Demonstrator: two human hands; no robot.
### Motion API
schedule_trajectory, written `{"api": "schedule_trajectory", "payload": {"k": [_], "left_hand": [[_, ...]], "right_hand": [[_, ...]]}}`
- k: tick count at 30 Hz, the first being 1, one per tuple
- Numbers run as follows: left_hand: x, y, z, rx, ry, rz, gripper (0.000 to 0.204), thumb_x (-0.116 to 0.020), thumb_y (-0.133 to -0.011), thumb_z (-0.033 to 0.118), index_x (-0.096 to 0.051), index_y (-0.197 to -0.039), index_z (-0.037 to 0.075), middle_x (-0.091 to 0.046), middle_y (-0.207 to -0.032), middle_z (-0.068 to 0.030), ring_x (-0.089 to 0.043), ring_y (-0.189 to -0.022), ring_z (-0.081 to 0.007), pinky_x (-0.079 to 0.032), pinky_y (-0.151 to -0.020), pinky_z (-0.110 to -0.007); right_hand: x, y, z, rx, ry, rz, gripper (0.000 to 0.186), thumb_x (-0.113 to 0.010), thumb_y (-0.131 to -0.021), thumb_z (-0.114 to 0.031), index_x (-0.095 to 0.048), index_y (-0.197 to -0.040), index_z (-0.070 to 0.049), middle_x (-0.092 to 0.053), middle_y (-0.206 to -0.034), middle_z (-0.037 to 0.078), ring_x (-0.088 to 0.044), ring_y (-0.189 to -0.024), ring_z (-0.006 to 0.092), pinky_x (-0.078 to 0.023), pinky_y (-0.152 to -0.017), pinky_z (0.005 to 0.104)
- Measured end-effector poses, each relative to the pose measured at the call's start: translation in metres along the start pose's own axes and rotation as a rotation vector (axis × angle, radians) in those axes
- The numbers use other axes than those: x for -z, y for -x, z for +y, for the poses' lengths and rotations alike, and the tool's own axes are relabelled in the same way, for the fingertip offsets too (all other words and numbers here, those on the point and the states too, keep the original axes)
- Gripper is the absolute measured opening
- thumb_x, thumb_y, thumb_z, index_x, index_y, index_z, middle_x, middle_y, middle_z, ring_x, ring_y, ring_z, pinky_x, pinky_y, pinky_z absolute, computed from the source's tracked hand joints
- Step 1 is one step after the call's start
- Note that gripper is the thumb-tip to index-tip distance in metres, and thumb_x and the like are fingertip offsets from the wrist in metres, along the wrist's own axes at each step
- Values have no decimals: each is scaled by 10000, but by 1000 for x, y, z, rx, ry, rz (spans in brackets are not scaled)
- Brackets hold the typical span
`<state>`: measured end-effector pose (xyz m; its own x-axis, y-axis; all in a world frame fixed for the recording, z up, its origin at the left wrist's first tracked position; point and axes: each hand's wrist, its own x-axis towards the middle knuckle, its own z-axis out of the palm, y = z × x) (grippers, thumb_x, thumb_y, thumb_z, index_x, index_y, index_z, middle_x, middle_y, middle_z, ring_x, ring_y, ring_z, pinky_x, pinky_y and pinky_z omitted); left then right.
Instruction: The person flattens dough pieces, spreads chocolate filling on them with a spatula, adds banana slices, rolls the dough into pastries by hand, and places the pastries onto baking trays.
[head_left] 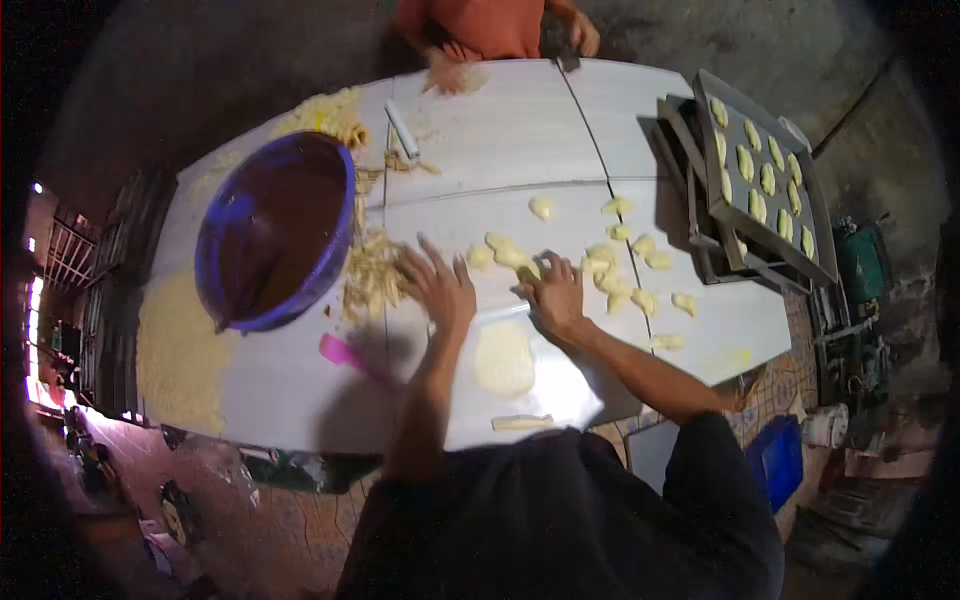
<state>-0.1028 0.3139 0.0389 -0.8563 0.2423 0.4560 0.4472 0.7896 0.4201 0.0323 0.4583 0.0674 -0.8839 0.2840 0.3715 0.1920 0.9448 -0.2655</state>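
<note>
My left hand [440,290] is open, its fingers spread low over the white tabletop beside a heap of pale dough strips [372,275]. My right hand [556,298] has its fingers bent over the right end of a knobbly pale dough piece [508,252], seemingly gripping it. A white rolling pin [502,314] lies between my wrists. Just nearer to me is a flattened sheet of dough [505,358], with a small dough strip [522,423] at the table's front edge. Several shaped dough pieces [603,268] are scattered right of my right hand.
A large purple bowl [350,215] with brown contents stands at left, near a pink scraper [345,352]. Another rolling pin [402,130] lies farther back. Metal trays [828,262] of shaped dough stand tilted at right. Across the table is another person [480,28], one hand on it.
</note>
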Motion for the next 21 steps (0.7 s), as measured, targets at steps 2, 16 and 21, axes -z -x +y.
{"api": "schedule_trajectory", "payload": {"k": [2, 16, 21], "left_hand": [[37, 18, 1, -76, 303, -224, 771, -614, -957, 382, -297, -1545, -3, -419, -1485, -314, -350, -1412, -459, -278, -1155, -553], [174, 194, -184, 476, -42, -142, 527, -570, -876, 55, -547, -1402, 72, -654, -1230, -167, -614, -996, -349, -468, -961, -478], [179, 166, -205, 568, -460, 74, 498, -560, -893, 55, -592, -1377, 165, -647, -1215, -152, -605, -1085, -363, -458, -962, -495]], "right_hand": [[6, -8, -9, -103, -99, 91, 280, -646, -928, -220, -719, -1161, -82, -570, -1272, 171, -502, -1136, 330, -402, -932, 478], [-82, -55, -257, 160, -528, -513, 294, -711, -867, -322, -728, -1015, -69, -670, -1047, 223, -648, -963, 416, -547, -823, 465], [-122, -48, -302, 347, -254, -357, 344, -735, -849, -277, -675, -1086, -35, -607, -1099, 210, -586, -1068, 421, -534, -879, 465]]}}
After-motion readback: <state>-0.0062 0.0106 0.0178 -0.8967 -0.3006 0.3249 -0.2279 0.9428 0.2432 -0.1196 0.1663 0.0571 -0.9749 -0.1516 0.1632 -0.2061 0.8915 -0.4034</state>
